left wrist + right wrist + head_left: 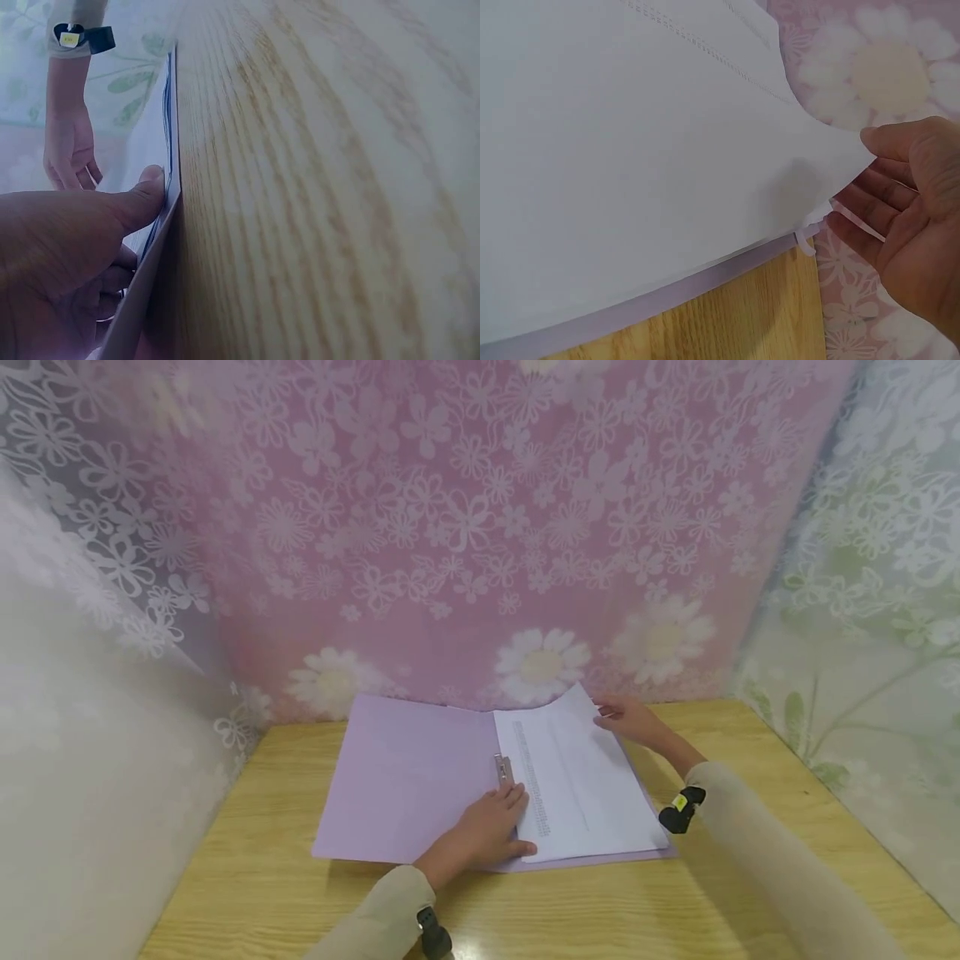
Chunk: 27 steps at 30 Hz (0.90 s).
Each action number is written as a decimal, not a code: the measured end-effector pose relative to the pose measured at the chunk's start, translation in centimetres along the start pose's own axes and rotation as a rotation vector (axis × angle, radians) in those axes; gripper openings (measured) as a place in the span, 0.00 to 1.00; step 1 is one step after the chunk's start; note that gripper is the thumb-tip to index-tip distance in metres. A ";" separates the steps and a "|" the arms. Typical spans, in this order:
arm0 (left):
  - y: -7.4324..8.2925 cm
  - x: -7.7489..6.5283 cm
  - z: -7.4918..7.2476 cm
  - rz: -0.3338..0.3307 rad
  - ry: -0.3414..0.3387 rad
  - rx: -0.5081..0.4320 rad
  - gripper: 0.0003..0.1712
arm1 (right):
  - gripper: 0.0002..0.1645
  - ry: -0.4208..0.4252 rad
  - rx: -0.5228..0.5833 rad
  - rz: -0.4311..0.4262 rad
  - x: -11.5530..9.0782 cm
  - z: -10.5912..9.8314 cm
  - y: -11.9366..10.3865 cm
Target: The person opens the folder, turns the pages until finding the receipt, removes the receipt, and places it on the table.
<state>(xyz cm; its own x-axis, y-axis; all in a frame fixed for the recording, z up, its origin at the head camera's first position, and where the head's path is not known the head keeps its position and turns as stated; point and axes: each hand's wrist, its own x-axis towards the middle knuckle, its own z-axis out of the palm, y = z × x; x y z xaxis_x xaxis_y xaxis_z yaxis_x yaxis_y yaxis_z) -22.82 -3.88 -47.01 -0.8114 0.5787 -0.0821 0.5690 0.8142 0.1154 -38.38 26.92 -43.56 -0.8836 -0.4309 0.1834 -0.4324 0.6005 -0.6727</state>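
Note:
A lilac folder [408, 768] lies spread open on the wooden table, with a stack of white printed paper [592, 793] on its right side. A metal clip [502, 767] sits along the folder's spine. My left hand [483, 828] rests flat just below the clip, its thumb on the lower left edge of the paper. At the far right corner, my right hand [632, 722] pinches the top sheet [667, 157] between thumb and fingers. That corner curves upward, and a small white tab [805, 241] sticks out beneath it.
The wooden table [240, 877] extends in front of the folder and to both sides. A pink flowered backdrop [450, 568] stands right behind the folder. Pale flowered sheets hang at the left [97, 693] and right [870, 635]. A black device [681, 810] is strapped to each wrist.

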 end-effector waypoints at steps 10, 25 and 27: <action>-0.4 0.6 0.1 -0.001 0.006 0.009 0.50 | 0.34 -0.104 0.078 0.031 -2.2 -1.3 -0.5; -0.3 0.3 -0.2 0.005 -0.012 -0.060 0.50 | 0.39 -0.312 0.210 0.032 -7.8 -1.2 -2.3; -0.2 0.2 -0.1 0.002 -0.011 -0.090 0.50 | 0.43 -0.344 0.231 0.024 -8.3 -0.7 -2.5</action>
<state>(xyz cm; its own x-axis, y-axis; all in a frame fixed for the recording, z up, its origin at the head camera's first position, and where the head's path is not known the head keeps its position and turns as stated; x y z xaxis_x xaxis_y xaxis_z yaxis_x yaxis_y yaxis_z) -23.14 -3.94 -46.90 -0.8083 0.5814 -0.0923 0.5561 0.8056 0.2043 -30.09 29.44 -42.88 -0.7643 -0.6423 -0.0581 -0.3264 0.4630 -0.8241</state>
